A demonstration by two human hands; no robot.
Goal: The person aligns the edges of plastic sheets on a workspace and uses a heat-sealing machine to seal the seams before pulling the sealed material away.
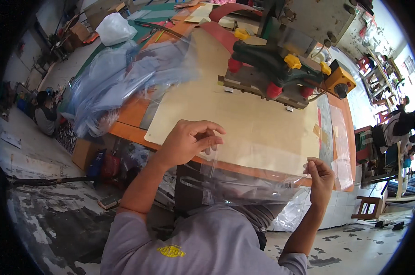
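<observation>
Clear plastic sheet point(244, 178) hangs over the near edge of the pale board point(244, 114), pinched at its corners by the left hand point(189, 140) and right hand point(319, 176); beyond the board stands a green press machine point(280, 68), with loose plastic bags point(125, 78) to the board's left

A single view was given, taken from a wide fisheye camera worn on the head and aimed steeply down. The left hand point(186, 142) and right hand point(320, 176) were seen close, just below the middle of the picture, with the forearms entering from the lower edge. Beyond the hands the bench point(129, 112) was taken in, its straight edges bent toward the rim. No second view was supplied.
</observation>
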